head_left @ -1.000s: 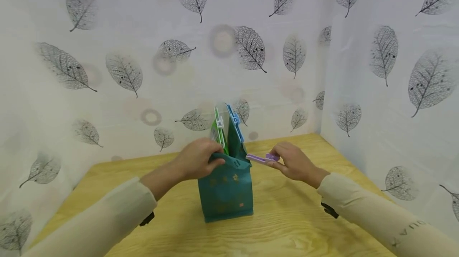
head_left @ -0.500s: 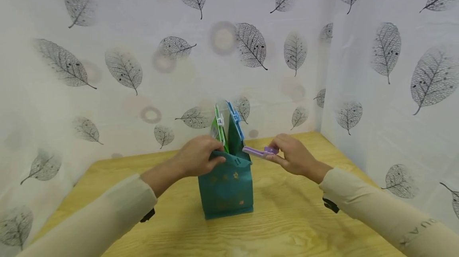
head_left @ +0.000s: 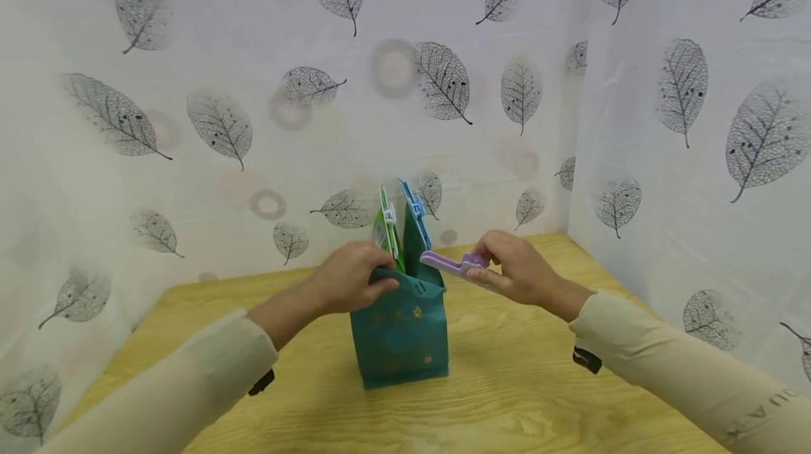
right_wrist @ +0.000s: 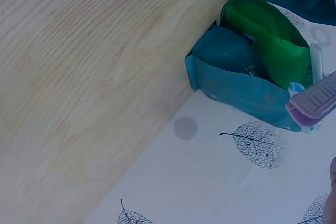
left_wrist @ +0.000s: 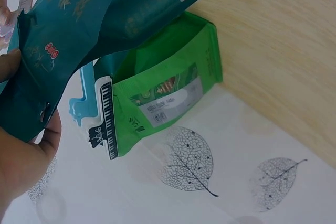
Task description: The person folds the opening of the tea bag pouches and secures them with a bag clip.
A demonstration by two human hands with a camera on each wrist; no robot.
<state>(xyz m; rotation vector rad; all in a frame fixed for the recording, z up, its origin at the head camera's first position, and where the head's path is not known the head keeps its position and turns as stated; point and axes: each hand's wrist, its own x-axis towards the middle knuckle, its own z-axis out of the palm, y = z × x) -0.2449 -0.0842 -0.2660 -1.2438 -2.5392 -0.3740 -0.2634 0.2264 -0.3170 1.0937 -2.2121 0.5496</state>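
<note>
A teal bag [head_left: 400, 334] stands upright on the table. My left hand [head_left: 348, 278] pinches its top edge near the left corner, thumb in front. In my right hand [head_left: 519, 271] is a purple bag clip [head_left: 443, 264], its free end pointing left, over the right side of the teal bag's top edge. From the right wrist, the purple clip's two arms [right_wrist: 315, 100] look slightly parted at the tip. Behind the front bag stand a green bag [left_wrist: 168, 90] with a white clip [head_left: 389, 218] and another teal bag [right_wrist: 236, 85] with a blue clip [head_left: 416, 211].
The wood-grain table [head_left: 507, 383] reaches to a white leaf-patterned curtain [head_left: 253, 17] at the back and right. Both clipped bags stand close behind the front one, near the table's far edge.
My right hand has moved the purple clip left and slightly up, closer to the teal bag's top edge. The left hand keeps its pinch; the bags stay in place.
</note>
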